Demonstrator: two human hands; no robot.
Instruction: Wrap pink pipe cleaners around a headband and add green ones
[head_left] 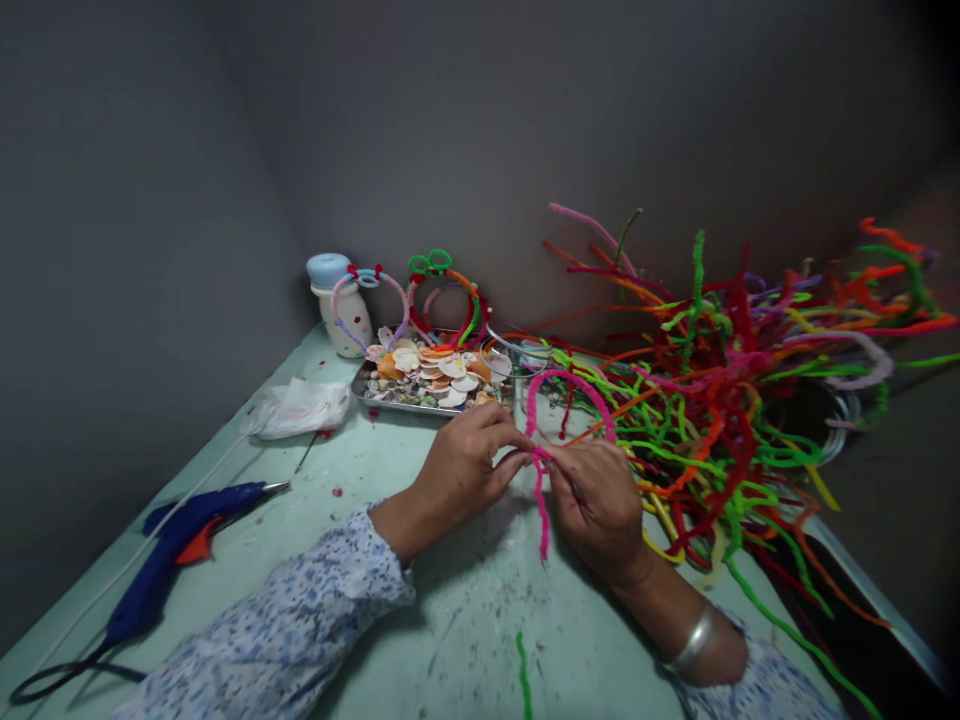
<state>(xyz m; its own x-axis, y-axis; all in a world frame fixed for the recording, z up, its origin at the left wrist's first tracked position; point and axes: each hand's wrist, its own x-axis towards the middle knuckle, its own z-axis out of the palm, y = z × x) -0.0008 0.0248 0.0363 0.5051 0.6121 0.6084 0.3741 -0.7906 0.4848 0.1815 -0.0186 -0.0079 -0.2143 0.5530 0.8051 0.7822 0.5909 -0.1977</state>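
Observation:
Both hands meet over the middle of the table around a bright pink pipe cleaner. Its upper part arches above the fingers, and a short end hangs straight down between the hands. My left hand pinches it with thumb and forefinger from the left. My right hand, with a silver bangle at the wrist, pinches it just to the right. A short green pipe cleaner lies on the table below the hands.
A metal tray of shells and flower shapes bears wrapped headbands. Behind stands a white bottle. At left lie a blue glue gun with its cord and a plastic bag. Tangled pipe cleaners fill the right.

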